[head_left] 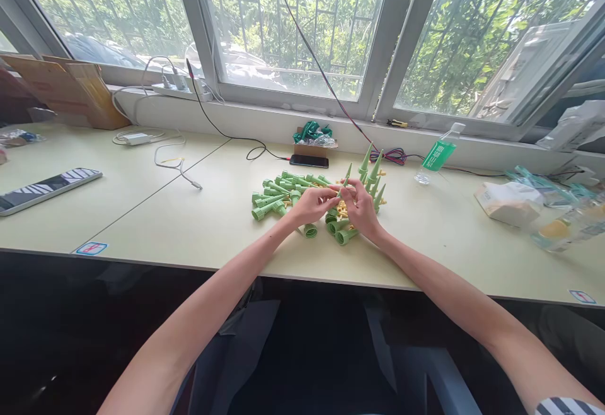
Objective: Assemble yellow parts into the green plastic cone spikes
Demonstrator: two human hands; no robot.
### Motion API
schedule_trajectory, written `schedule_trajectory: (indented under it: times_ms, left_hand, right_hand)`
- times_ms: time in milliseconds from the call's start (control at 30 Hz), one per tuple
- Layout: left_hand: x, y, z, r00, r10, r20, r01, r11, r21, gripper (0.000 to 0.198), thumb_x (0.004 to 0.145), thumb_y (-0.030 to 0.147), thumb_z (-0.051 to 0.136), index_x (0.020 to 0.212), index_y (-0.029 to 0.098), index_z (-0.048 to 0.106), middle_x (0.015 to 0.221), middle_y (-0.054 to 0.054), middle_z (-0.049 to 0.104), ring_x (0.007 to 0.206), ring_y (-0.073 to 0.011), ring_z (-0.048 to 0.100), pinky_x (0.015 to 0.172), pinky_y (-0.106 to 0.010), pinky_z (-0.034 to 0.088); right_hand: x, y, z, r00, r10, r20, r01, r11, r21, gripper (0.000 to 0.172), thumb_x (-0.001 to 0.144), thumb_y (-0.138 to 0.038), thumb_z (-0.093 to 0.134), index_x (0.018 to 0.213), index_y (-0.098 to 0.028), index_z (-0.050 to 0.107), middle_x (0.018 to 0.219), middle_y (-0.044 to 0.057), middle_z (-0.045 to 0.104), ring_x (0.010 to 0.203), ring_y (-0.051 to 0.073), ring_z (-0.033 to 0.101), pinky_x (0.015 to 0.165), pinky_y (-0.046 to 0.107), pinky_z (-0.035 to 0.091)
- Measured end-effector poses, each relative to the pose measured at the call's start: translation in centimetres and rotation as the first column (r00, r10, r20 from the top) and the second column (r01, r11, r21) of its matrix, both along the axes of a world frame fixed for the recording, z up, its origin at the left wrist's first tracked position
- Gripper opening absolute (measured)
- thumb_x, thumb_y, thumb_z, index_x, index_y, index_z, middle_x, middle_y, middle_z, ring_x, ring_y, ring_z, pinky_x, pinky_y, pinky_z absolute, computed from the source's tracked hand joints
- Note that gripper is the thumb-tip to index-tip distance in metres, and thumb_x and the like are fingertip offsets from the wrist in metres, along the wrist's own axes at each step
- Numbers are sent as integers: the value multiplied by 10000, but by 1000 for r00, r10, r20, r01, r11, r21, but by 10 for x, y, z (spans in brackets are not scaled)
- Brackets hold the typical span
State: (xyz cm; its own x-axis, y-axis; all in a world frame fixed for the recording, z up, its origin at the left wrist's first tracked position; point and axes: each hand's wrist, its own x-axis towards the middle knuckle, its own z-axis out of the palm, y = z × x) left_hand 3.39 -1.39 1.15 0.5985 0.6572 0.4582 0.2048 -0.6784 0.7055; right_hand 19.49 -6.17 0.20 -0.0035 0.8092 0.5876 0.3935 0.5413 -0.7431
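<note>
Over the pile, my left hand (312, 205) and my right hand (362, 208) meet with fingers pinched together. Between their fingertips a green plant watering spike (347, 174) points upward; its lower part is hidden by the fingers. To the left lie several loose green spikes (271, 204) with round open ends. More spikes (343, 236) rest just below my right hand. Behind it, several others (373, 172) stand upright, tips up. Small yellow valve pieces (342, 210) show among the green parts, partly covered by my hands.
A black phone (309, 161) lies before a small box (316, 145) of green and clear plastic. A bottle (437, 155) with a green label stands at the back right, near a tissue pack (509, 202). Cables (179, 166) and a tablet (50, 189) lie left.
</note>
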Motion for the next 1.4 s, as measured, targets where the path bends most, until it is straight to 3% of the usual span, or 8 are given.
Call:
schedule_trajectory:
  times_ms: [133,333,433,533,667,967,1133,1400]
  left_hand:
    - [1,1,0,1000,11,28,-10,999,-32,333,881,426,530,895,142,704,853,-54,692,601,-103,502,562,-237,404]
    - [-3,5,2,953,287,95,-292,956,36,230,879,368,560,811,158,623,715,-21,645,579,-109,521,568,-241,398]
    - [-4,8,2,901,413,133,-420,907,34,154,873,315,568,845,167,595,779,-22,666,559,-102,531,572,-243,413]
    - [-5,8,1,875,464,137,-472,881,30,95,869,268,565,885,175,573,846,-32,677,566,-105,553,583,-245,436]
    - [-5,9,-1,868,486,104,-492,870,31,79,853,228,570,914,183,549,830,-33,667,583,-120,575,601,-255,456]
    - [-6,11,-6,873,488,-4,-487,872,51,152,834,230,558,977,189,524,783,-34,646,654,-167,599,628,-283,463]
    - [-6,11,-8,877,476,-71,-472,879,66,144,831,246,559,961,193,526,781,-36,646,643,-169,587,625,-286,454]
    - [-6,11,-8,883,460,-91,-453,887,91,82,832,254,561,816,200,501,752,-37,638,616,-162,562,588,-278,418]
  right_hand:
    - [1,2,-3,1000,-20,1,21,1000,-16,367,947,-559,443,1139,-253,509,1087,67,733,926,236,703,769,396,578]
    - [4,6,-4,996,-89,18,89,996,-3,339,941,-524,481,1096,-235,565,1095,76,724,1030,248,676,817,399,562]
    - [3,7,-6,993,-102,61,100,995,28,304,940,-489,501,1050,-223,599,1068,82,718,1024,244,666,836,396,550]
    - [3,8,-8,985,-91,144,78,993,91,269,938,-448,521,990,-216,648,997,77,718,970,238,657,860,407,531]
    - [2,7,-9,958,22,285,-71,984,163,193,924,-361,571,881,-223,700,912,58,726,964,234,623,878,411,513]
    - [-3,2,-7,864,235,446,-320,939,124,214,948,-319,545,914,-237,739,972,50,739,974,214,631,912,400,495]
    - [-3,3,-5,831,268,488,-337,940,58,327,990,-368,457,879,-220,727,890,46,737,908,199,630,874,369,486]
    - [-2,7,-7,801,278,530,-343,939,25,370,989,-426,441,818,-223,698,812,35,712,847,199,618,874,370,474]
